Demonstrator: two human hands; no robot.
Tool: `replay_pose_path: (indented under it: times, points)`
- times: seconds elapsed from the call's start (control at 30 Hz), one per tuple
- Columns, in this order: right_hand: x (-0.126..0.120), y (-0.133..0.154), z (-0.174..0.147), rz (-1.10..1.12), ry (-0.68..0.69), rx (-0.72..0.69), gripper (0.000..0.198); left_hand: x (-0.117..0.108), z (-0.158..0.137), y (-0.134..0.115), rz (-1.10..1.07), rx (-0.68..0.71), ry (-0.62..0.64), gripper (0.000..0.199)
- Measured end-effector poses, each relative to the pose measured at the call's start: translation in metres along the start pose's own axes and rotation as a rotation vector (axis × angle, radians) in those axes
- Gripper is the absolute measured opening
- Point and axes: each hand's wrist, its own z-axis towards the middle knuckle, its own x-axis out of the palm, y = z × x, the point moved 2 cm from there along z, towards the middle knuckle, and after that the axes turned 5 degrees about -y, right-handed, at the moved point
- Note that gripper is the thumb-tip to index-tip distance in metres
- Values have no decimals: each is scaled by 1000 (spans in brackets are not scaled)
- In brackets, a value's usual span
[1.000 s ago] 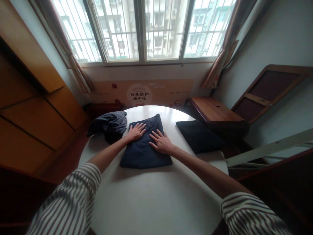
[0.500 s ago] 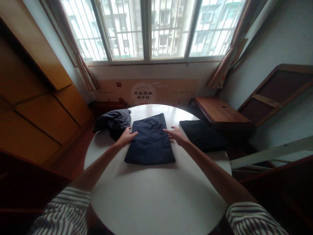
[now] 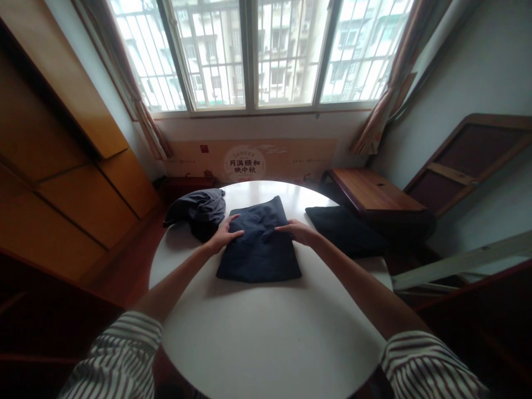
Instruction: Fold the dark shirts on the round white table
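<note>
A folded navy garment [image 3: 260, 255] lies on the round white table [image 3: 270, 338], with shallow creases in its upper part. On its left edge rests my left hand [image 3: 223, 235], thumb and fingers spread apart over the cloth. My right hand [image 3: 302, 231] grips the right edge, its thumb on top and the other fingers partly hidden at the side. Left of the garment, close to my left hand, is a crumpled dark grey and black garment [image 3: 199, 208]. Another folded dark garment [image 3: 344, 227] lies flat at the table's right side.
A wooden side table [image 3: 376, 191] stands beyond the white table on the right. Wooden cabinets [image 3: 83, 194] line the left wall. A barred window [image 3: 249, 55] and a printed cardboard panel [image 3: 291, 158] are at the back.
My left hand has moved inward over the garment's left edge. My right hand has closed on the right edge, and the view has shifted slightly.
</note>
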Motion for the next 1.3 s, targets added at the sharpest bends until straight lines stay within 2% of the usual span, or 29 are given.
replay_pose_path:
  times: [0.1, 0.27, 0.4, 0.53, 0.6, 0.67, 0.73, 0.8, 0.9, 1.0, 1.07, 1.17, 1.3]
  points:
    - [-2, -1, -19, 62, 22, -36, 30, -2, -11, -6, -16, 20, 12, 71]
    - [-8, 4, -55, 141, 42, -156, 34, -5, -32, -22, -35, 74, -97, 60]
    - [-12, 31, -70, 189, 14, -385, 39, -2, -29, -55, -66, 173, -142, 56]
    - [-23, 75, -72, 150, -106, -669, 42, 0, -10, -104, 15, 445, -207, 46]
    - [-32, 93, -73, 54, -179, -794, 43, -1, -2, -124, 95, 605, -229, 51]
    - [-42, 106, -77, -64, -289, -887, 41, -2, -1, -136, 149, 722, -220, 66]
    - [-49, 114, -85, -185, -386, -984, 38, -2, -4, -141, 172, 780, -182, 79]
    - [-50, 117, -96, -275, -381, -1058, 36, -3, -14, -143, 180, 796, -157, 83]
    - [-42, 114, -116, -262, -282, -1038, 38, -2, -37, -149, 188, 805, -167, 79]
    - [-33, 103, -130, -129, -277, -955, 37, 0, -60, -152, 220, 811, -191, 66]
    - [-28, 91, -131, -28, -260, -868, 38, 2, -68, -145, 251, 810, -211, 55]
    - [-23, 65, -118, 76, -188, -685, 50, 6, -58, -113, 264, 761, -223, 47]
    - [-14, 29, -85, 61, -48, -498, 76, 14, -25, -51, 142, 486, -153, 52]
